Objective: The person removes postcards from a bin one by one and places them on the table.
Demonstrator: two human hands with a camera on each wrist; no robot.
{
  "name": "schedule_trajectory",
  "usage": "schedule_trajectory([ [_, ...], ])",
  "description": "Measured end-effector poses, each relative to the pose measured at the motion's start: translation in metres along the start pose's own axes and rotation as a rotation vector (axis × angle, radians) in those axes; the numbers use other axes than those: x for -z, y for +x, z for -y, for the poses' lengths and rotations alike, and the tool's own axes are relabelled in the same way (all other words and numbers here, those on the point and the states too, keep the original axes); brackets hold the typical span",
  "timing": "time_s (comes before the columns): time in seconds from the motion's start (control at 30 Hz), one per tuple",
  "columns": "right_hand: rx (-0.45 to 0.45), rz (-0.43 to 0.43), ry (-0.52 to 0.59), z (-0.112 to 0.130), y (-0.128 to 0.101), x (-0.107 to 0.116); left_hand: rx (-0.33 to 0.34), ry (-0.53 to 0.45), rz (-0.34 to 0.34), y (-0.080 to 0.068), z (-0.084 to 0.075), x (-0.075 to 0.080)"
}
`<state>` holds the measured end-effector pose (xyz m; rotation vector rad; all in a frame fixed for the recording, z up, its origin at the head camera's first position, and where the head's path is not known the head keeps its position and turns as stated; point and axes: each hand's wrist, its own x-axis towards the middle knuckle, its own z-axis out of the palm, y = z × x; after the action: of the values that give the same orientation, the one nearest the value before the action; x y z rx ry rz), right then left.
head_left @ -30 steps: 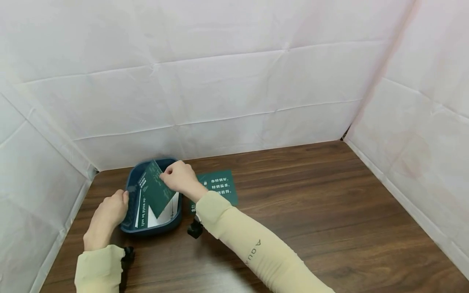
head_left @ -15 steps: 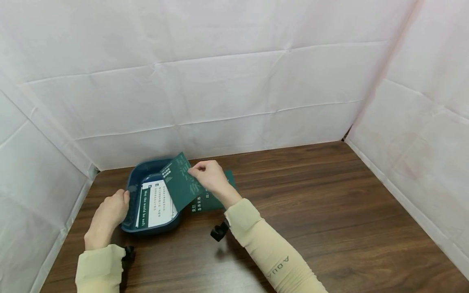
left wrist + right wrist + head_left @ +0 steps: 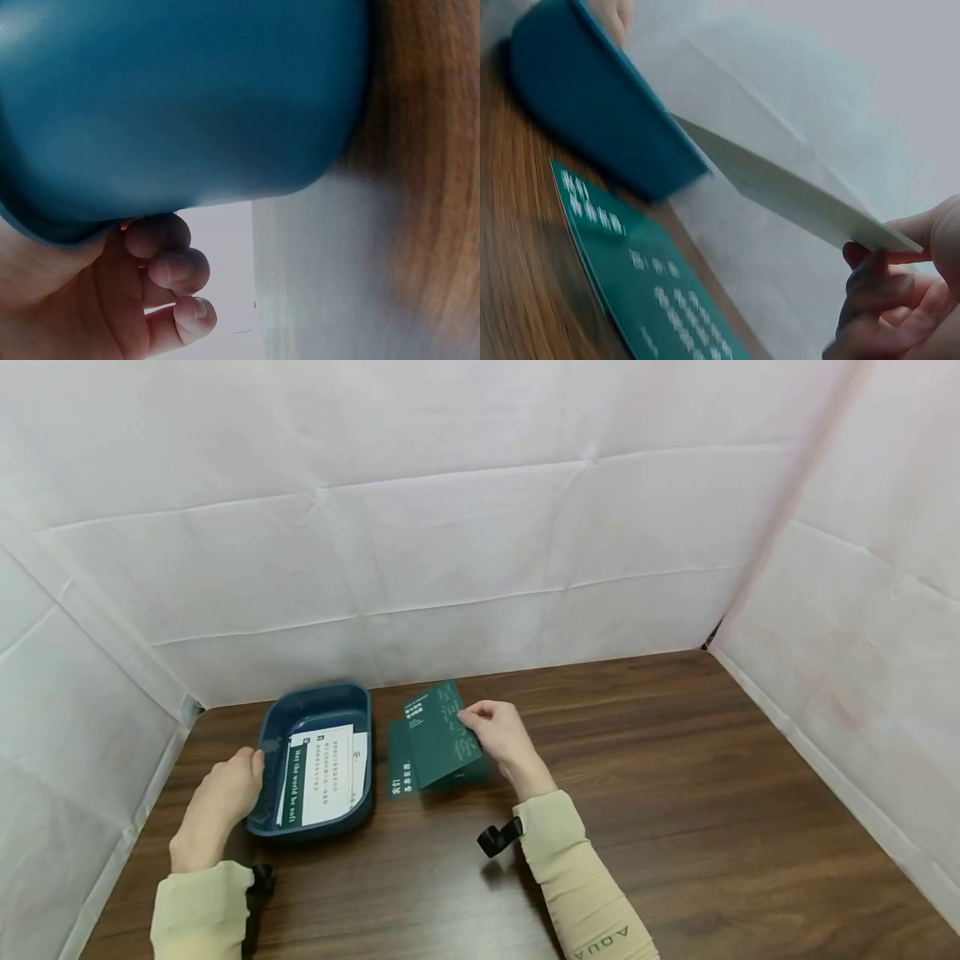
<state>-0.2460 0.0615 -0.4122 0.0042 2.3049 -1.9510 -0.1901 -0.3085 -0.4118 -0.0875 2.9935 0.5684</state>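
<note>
Green card (image 3: 438, 739): pinched at its right edge by the right hand (image 3: 501, 737), held tilted just above a second green card (image 3: 401, 774) that lies flat on the counter (image 3: 675, 810), right of the tray.
Right hand: fingers and thumb closed on the card's edge; the right wrist view shows its pale underside (image 3: 795, 187) over the lying card (image 3: 652, 292).
Left hand (image 3: 221, 793): grips the near-left rim of the dark blue tray (image 3: 315, 697); curled fingers (image 3: 169, 259) show under the rim in the left wrist view.
Tray contents: one white-and-green printed card (image 3: 324, 772) on top; a white edge to its right suggests another beneath, not certain.
Progress (judgement): one card out on the counter, one in hand not yet set down, at least one left in the tray.
Count: two green cards outside the tray, one tray, two hands.
</note>
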Motion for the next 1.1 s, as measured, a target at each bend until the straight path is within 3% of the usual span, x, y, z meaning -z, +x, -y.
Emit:
schedule_trajectory([
  [0.47,-0.13,-0.066,0.007,-0.029,0.005,0.032,0.008,-0.003,-0.008,-0.004,0.003,-0.002],
  [0.87,-0.168,-0.085,-0.044,-0.043,0.011,0.032,0.027,0.0,0.003,-0.004,0.006,0.0],
  [0.97,-0.161,-0.107,-0.112,-0.043,0.011,0.029,0.027,-0.001,0.004,-0.005,0.006,-0.001],
  [1.1,-0.127,-0.149,-0.306,-0.045,0.011,0.022,0.034,0.001,0.01,-0.006,0.006,-0.001],
])
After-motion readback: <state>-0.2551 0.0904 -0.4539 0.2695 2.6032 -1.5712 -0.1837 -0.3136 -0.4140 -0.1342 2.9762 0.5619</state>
